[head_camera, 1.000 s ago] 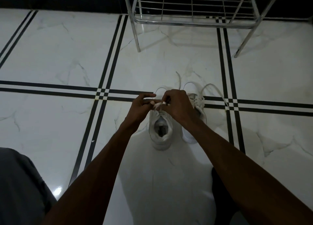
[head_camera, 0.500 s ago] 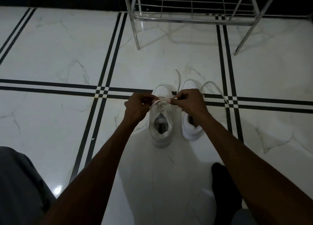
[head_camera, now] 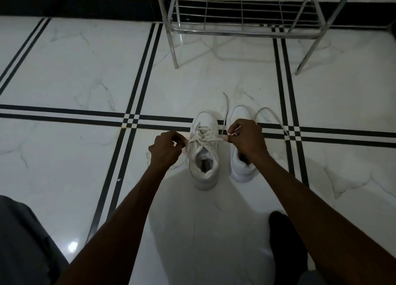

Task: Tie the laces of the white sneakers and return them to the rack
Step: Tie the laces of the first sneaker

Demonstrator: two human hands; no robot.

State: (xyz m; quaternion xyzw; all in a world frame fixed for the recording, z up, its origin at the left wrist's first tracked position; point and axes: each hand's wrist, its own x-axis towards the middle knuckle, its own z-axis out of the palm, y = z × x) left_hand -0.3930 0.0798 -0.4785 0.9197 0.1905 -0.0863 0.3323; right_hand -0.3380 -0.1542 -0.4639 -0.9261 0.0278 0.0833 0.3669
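Two white sneakers stand side by side on the floor, toes pointing away from me. The left sneaker [head_camera: 204, 166] has its lace [head_camera: 203, 139] stretched tight across the top. My left hand [head_camera: 166, 148] pinches one end of that lace at the shoe's left side. My right hand [head_camera: 246, 137] pinches the other end at its right, partly covering the right sneaker [head_camera: 241, 171]. Loose laces [head_camera: 272, 115] of the right sneaker trail over the floor beyond it. The metal shoe rack [head_camera: 242, 31] stands farther ahead against the wall.
White marble floor [head_camera: 85, 70] with black double stripes lies all around. A dark sock-clad foot [head_camera: 285, 241] rests at lower right and a grey-clad knee [head_camera: 21, 241] at lower left. The rack's thin legs [head_camera: 174, 55] stand on the floor ahead.
My hands have drawn apart sideways from above the left sneaker, pulling its lace ends outward and taut. The right sneaker is less covered now.
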